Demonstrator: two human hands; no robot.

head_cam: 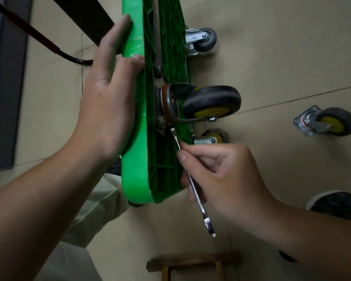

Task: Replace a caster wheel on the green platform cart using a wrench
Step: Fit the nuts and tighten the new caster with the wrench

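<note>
My left hand (107, 102) lies flat against the green cart's (134, 159) edge. Just right, my right hand (221, 175) pinches the wrench (199, 197) under the caster wheel (211, 101).

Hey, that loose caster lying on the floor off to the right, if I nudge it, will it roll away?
Probably not: the loose caster seems to lie on its side, yellow hub up, so it should skid or pivot rather than roll. Its metal plate suggests it's heavy for its size.
</note>
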